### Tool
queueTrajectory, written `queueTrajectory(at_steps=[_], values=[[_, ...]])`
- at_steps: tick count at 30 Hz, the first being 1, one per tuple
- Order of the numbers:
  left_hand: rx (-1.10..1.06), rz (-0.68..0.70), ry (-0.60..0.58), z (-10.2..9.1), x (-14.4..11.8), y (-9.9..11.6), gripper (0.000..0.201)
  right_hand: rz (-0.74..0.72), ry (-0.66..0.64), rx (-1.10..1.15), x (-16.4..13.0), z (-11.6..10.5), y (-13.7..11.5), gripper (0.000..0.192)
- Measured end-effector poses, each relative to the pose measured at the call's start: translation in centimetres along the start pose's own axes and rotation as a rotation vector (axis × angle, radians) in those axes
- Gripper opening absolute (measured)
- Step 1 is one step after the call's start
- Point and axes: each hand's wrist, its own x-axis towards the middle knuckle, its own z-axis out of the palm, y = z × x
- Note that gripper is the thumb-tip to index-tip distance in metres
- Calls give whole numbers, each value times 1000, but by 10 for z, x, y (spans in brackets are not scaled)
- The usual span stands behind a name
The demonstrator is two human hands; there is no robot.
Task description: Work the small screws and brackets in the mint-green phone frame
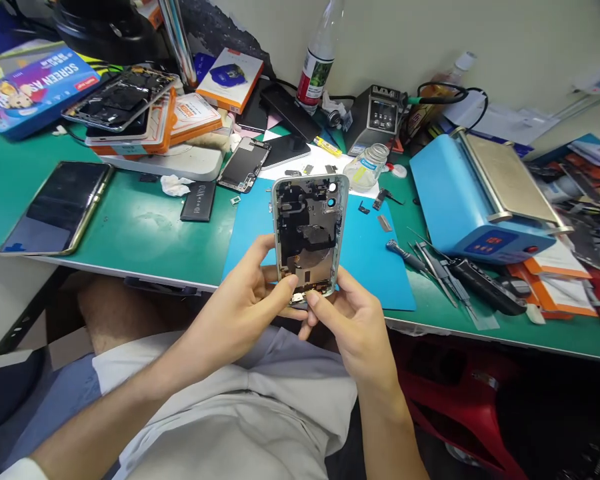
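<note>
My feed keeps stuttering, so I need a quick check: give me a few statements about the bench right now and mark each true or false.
1. Both hands hold the phone housing above the bench edge. True: left hand and right hand grip its lower end.
2. The housing has its screen fitted. False: it is open, with the inner parts showing.
3. A blue mat lies under the housing. True.
4. The blue machine sits to the person's left. False: it is on the right.
5. A dark phone lies flat at the left of the green table. True.
</note>
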Motion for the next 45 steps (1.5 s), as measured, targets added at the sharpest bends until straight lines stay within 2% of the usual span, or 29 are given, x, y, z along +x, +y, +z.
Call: queueTrajectory(at_steps=[4, 6, 8, 10, 11, 13, 16, 20, 23, 26, 30, 32, 35, 36, 38, 40, 41, 43, 45], values=[[8, -29, -8, 2, 5, 2, 43, -65, -26, -101, 0, -4, -1, 29], [-5, -55, -4, 1, 8, 3, 46, -134, 12, -197, -1, -5, 0, 28], [-11, -64, 10, -1, 9, 5, 50, -301, 146, -366, -3, -8, 2, 42], [-4, -68, 30, -4, 10, 8, 52, -549, 290, -577, -6, -13, 2, 56], [5, -77, 35, -5, 9, 10, 51, -669, 331, -682, -7, -16, 2, 55], [23, -109, 23, -8, 7, 14, 52, -825, 318, -851, -8, -23, -2, 41], [21, -146, -11, -8, 4, 19, 59, -889, 216, -1011, -9, -31, -9, 25], [-13, -149, -18, -6, 1, 21, 65, -863, 97, -1087, -7, -35, -16, 14], [-10, -161, -27, -4, 1, 21, 53, -851, 25, -1098, -6, -37, -16, 19], [-11, -143, -6, -3, 4, 20, 42, -880, 9, -1113, -5, -40, -14, 27], [-17, -162, 6, -3, 8, 18, 57, -894, -7, -1096, -4, -40, -12, 30], [-7, -185, 0, -2, 7, 14, 58, -882, 3, -1095, -6, -37, -10, 27], [89, -164, 9, -3, 0, 6, 49, -861, 32, -1101, -13, -42, -4, 11], [167, -115, 25, -6, -4, 3, 44, -853, 63, -1100, -15, -49, -2, 10], [382, 36, 139, -16, -13, -4, 34, -804, 203, -1110, -20, -72, 2, 19], [530, 114, 241, -32, -20, -11, 35, -678, 472, -1143, -21, -104, 4, 17], [565, 91, 299, -41, -23, -13, 38, -594, 569, -1172, -20, -122, 4, 20], [605, 34, 394, -58, -25, -17, 40, -445, 650, -1235, -16, -155, 2, 21], [613, 57, 398, -69, -26, -20, 36, -350, 654, -1302, -8, -181, 1, 28]])
